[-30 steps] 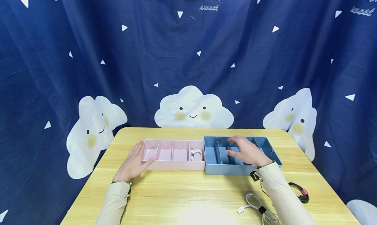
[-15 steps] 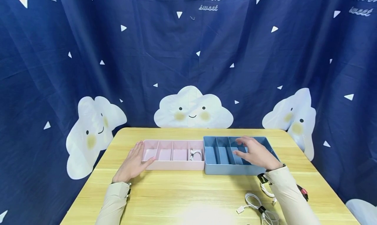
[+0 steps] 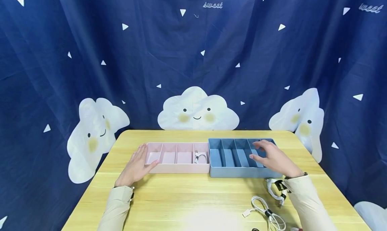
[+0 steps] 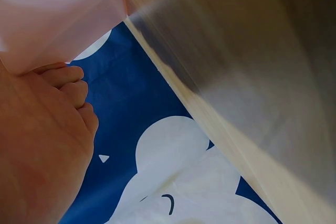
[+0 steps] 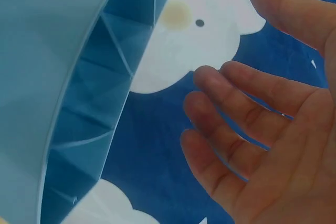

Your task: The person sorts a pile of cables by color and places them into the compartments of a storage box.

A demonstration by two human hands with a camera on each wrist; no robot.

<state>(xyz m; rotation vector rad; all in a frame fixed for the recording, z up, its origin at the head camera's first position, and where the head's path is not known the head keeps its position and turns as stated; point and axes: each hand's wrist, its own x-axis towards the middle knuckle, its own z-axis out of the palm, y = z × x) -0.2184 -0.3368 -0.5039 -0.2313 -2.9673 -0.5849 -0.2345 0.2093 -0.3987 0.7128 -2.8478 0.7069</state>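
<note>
On the table stands a pink organizer box [image 3: 181, 169] with several compartments. Its rightmost compartment holds a coiled white cable [image 3: 201, 158]. My left hand [image 3: 136, 166] rests against the box's left end, fingers straight and thumb over the front rim. The left wrist view shows the hand's edge and curled-looking fingertips beside the pink wall [image 4: 63, 30]. Touching the pink box's right side is a blue divided box [image 3: 239, 172]. Over its right part hovers my right hand [image 3: 277, 161], fingers loosely bent and holding nothing. In the right wrist view those fingers are apart from the blue box [image 5: 37, 77].
A white cable with a black strap [image 3: 269, 213] lies on the table at the front right. Another bundled white cable [image 3: 272, 190] lies by my right wrist. A small dark piece [image 3: 255, 229] and something red [image 3: 296, 229] show at the lower edge. A blue curtain [image 3: 193, 56] hangs behind.
My right hand has moved rightward along the blue box, uncovering its middle compartments. The bundled white cable shows more, while the black cable is now hidden by the sleeve. My left hand stays put.
</note>
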